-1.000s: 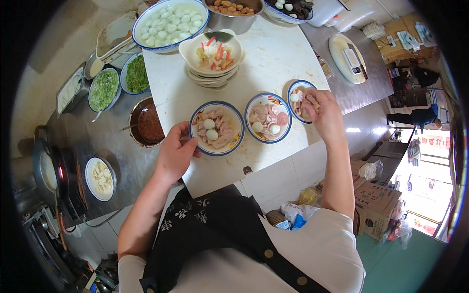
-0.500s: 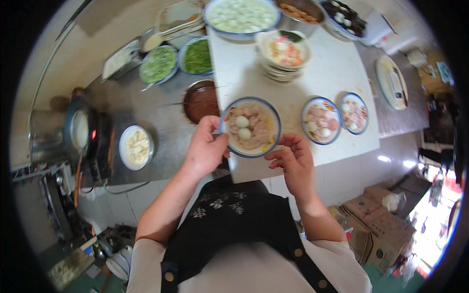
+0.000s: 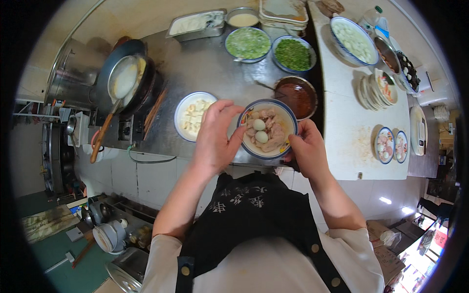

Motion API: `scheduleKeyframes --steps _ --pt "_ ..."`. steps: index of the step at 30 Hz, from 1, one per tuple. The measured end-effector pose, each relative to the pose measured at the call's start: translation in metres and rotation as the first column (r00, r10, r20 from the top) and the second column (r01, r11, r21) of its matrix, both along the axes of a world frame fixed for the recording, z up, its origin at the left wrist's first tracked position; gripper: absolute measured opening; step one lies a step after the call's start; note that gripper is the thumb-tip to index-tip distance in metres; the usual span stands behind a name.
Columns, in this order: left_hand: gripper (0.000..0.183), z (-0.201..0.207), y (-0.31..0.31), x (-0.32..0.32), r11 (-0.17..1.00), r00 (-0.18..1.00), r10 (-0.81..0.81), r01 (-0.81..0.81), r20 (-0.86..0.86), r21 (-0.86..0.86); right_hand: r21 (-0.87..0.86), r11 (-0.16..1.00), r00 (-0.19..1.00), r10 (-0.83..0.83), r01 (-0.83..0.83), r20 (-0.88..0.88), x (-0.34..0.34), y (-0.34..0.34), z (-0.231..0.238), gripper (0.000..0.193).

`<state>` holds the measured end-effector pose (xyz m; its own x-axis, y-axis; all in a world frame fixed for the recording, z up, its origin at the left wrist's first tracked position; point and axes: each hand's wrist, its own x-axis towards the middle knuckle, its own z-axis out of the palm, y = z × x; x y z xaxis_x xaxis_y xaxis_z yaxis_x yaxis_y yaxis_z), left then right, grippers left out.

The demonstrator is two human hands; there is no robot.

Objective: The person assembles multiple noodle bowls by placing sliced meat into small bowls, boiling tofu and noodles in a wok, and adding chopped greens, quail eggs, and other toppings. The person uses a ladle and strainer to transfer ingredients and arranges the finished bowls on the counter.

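Observation:
A round bowl [image 3: 249, 145] with a blue rim is held up in front of my apron. Pieces of pale raw meat [image 3: 276, 134] lie in it, with two small peeled eggs [image 3: 260, 131] on top. My right hand [image 3: 311, 152] grips the bowl's right side, thumb at the rim and fingers hidden underneath. At the left side is my left hand [image 3: 215, 139], thumb and forefinger spread apart. Its thumb tip is close against the rim; whether it touches cannot be told. Just left of that hand, a white bowl of pale chunks [image 3: 194, 117] stands on the steel counter [image 3: 195, 63].
At left a wok [image 3: 129, 51] sits on the stove, a strainer with a wooden handle [image 3: 101, 139] across it. Behind my hands are a red sauce pot [image 3: 295, 95] and bowls of chopped greens [image 3: 248, 44]. The white table [image 3: 342, 132] bears stacked bowls [image 3: 366, 93] and two filled bowls [image 3: 384, 145].
The view has swung left, toward the stove. The bowl has passed from my left hand's grip to my right hand's, and it is now over the steel counter's front edge.

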<state>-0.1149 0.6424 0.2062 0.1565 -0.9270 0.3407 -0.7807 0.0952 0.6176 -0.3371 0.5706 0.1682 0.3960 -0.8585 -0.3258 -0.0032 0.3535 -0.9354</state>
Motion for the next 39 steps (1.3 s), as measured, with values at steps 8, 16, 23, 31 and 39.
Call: scheduleKeyframes --steps 8,16,23,31,39 --pt "0.027 0.025 0.045 0.169 0.886 0.848 -0.464 0.446 0.257 0.128 0.025 0.993 0.993 0.113 -0.114 0.030 0.164 0.063 0.001 0.013" --pt "0.028 0.038 0.067 0.231 0.911 0.880 -0.399 0.347 0.257 0.225 -0.003 0.993 0.993 0.115 -0.115 0.008 0.222 0.083 0.010 0.012" --pt "0.030 0.043 0.067 0.238 0.911 0.891 -0.374 0.300 0.258 0.283 0.013 0.984 0.984 0.174 -0.175 0.042 0.231 0.066 0.006 0.013" --pt "0.024 0.039 0.052 0.223 0.910 0.924 -0.332 0.261 0.192 0.321 0.016 0.966 0.966 0.259 -0.259 -0.004 0.219 0.040 0.001 0.013" --pt "0.015 0.038 0.041 0.215 0.884 0.939 -0.306 0.220 0.154 0.413 0.032 0.944 0.944 0.329 -0.330 0.025 0.214 0.019 -0.004 0.014"
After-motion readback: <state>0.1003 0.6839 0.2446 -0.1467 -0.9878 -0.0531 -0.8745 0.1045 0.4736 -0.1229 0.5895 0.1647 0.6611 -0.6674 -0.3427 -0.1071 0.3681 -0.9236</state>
